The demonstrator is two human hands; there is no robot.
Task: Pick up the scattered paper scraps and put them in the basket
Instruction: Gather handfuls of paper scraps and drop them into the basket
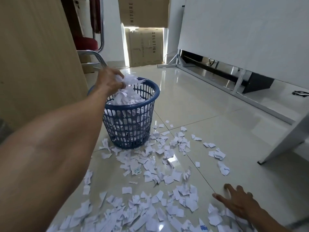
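Observation:
A blue plastic mesh basket (151,99) stands upright on the tiled floor, heaped with white paper scraps. My left hand (109,80) is over the basket's near-left rim and grips a bunch of paper scraps (129,79) above the heap. White scattered scraps (150,166) cover the floor from the basket's base to the bottom edge. My right hand (239,201) rests flat on the floor at the lower right, fingers spread, at the edge of the scraps.
A wooden panel (36,56) stands at the left, close to the basket. A red-seated chrome chair (87,43) and cardboard boxes (145,47) are behind. A white board on a metal stand (234,39) leans at the right, and a white furniture leg (284,144) is nearby.

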